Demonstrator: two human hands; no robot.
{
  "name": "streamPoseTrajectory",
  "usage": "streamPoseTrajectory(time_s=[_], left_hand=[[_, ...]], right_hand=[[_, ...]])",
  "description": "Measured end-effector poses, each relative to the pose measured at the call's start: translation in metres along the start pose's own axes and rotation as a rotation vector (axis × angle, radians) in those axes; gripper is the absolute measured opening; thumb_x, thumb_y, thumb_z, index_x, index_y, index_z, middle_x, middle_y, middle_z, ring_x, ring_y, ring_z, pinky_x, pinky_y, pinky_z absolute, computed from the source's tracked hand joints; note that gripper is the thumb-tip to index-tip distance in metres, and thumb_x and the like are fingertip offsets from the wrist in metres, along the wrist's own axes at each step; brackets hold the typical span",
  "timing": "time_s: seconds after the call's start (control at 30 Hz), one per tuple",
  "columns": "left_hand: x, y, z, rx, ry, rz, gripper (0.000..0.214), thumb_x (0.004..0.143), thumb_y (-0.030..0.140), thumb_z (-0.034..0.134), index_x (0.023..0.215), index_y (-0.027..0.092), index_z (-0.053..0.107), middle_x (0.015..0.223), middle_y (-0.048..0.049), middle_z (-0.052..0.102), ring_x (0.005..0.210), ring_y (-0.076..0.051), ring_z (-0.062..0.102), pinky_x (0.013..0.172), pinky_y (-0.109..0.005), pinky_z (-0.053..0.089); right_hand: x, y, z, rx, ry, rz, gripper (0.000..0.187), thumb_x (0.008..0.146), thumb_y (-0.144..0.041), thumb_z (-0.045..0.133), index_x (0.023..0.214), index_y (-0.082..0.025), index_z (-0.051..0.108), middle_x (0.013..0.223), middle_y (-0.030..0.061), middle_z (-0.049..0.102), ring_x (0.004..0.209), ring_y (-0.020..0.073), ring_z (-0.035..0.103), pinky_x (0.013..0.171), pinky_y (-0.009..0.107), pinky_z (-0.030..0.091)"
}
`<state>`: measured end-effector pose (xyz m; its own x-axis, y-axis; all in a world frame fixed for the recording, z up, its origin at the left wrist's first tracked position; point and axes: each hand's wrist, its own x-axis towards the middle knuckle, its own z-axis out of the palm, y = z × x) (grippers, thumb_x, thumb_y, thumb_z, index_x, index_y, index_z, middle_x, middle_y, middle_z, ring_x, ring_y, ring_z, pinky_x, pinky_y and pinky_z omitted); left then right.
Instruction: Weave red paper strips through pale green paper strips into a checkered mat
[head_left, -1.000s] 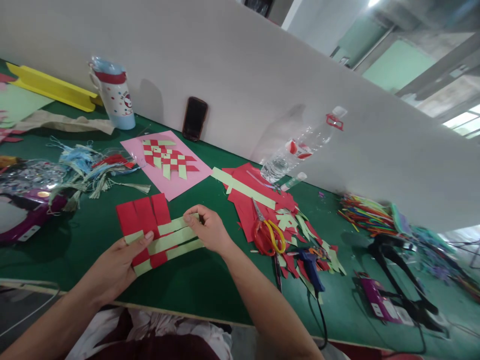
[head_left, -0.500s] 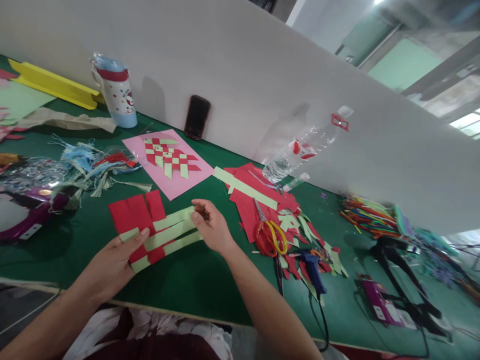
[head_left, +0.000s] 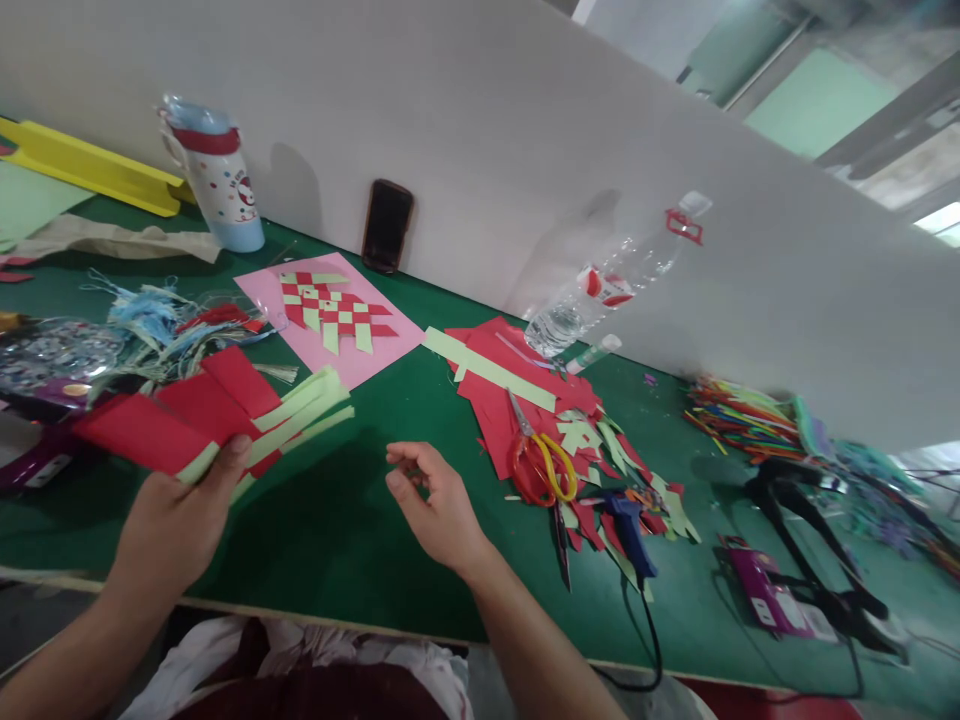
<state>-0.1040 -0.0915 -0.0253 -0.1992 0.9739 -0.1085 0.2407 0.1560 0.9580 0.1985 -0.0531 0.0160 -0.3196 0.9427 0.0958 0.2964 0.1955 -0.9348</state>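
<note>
Swung away from the right hand, the woven paper piece had moved toward the left of the bench and tilted up off the mat, its broad red strips now reaching over the edge of the tangle of tassels. Its pale green strips still ran through the red ones, their loose ends fanned toward the pink sheet.

The left hand grasped the piece alone, thumb pressed on top near the lower edge and the fingers hidden behind the paper. The right hand had released it and hung empty above the green mat, fingers loosely curled and well apart from the paper.

Beyond the piece, a finished red-and-green weave lay on the pink sheet. To the right were a heap of red paper offcuts, orange-and-yellow-handled scissors and a blue hot glue gun. Farther back stood a clear plastic bottle, a polka-dot flask and a phone propped against the white partition.
</note>
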Motion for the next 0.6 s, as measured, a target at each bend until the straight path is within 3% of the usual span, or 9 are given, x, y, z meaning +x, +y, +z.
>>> streamPoseTrajectory(time_s=[0.07, 0.13, 0.27, 0.5, 0.6], left_hand=[[-0.006, 0.000, 0.013, 0.085, 0.010, 0.110, 0.029, 0.088, 0.033, 0.075, 0.116, 0.029, 0.078, 0.120, 0.0025, 0.083, 0.132, -0.032, 0.069, 0.115, -0.038, 0.054], [-0.012, -0.002, 0.027, 0.168, -0.059, 0.249, 0.040, 0.083, 0.032, 0.075, 0.123, 0.031, 0.078, 0.136, 0.0023, 0.077, 0.138, -0.032, 0.065, 0.127, -0.042, 0.041], [-0.022, -0.012, 0.045, 0.434, -0.248, 0.563, 0.054, 0.086, 0.019, 0.057, 0.135, 0.033, 0.074, 0.145, 0.0022, 0.071, 0.134, -0.026, 0.068, 0.123, -0.040, 0.046], [-0.026, -0.002, 0.034, 0.613, -0.144, 0.700, 0.070, 0.093, 0.016, 0.050, 0.158, 0.039, 0.049, 0.155, 0.0062, 0.062, 0.140, -0.023, 0.063, 0.123, -0.033, 0.045], [-0.023, 0.000, 0.032, 0.666, -0.139, 0.779, 0.073, 0.092, 0.013, 0.050, 0.160, 0.038, 0.047, 0.157, 0.0048, 0.061, 0.142, -0.023, 0.060, 0.127, -0.034, 0.039]], right_hand=[[-0.007, 0.000, -0.002, -0.010, 0.011, -0.016, 0.027, 0.098, -0.029, 0.060, 0.124, -0.023, 0.067, 0.115, 0.0080, 0.072, 0.092, 0.0165, 0.070, 0.080, 0.028, 0.059], [-0.014, 0.002, -0.007, -0.022, 0.029, -0.016, 0.026, 0.099, -0.028, 0.060, 0.123, -0.023, 0.067, 0.114, 0.0081, 0.072, 0.091, 0.0165, 0.071, 0.079, 0.028, 0.059], [-0.027, 0.009, -0.017, -0.071, 0.054, 0.005, 0.024, 0.101, -0.029, 0.060, 0.122, -0.024, 0.067, 0.114, 0.0078, 0.072, 0.089, 0.0170, 0.071, 0.078, 0.029, 0.060], [-0.037, 0.010, -0.022, -0.094, 0.091, 0.014, 0.023, 0.101, -0.029, 0.059, 0.121, -0.024, 0.068, 0.113, 0.0078, 0.072, 0.087, 0.0167, 0.070, 0.080, 0.029, 0.060], [-0.038, 0.007, -0.019, -0.109, 0.053, 0.011, 0.022, 0.100, -0.027, 0.059, 0.120, -0.023, 0.069, 0.112, 0.0075, 0.073, 0.087, 0.0167, 0.070, 0.079, 0.030, 0.060]])
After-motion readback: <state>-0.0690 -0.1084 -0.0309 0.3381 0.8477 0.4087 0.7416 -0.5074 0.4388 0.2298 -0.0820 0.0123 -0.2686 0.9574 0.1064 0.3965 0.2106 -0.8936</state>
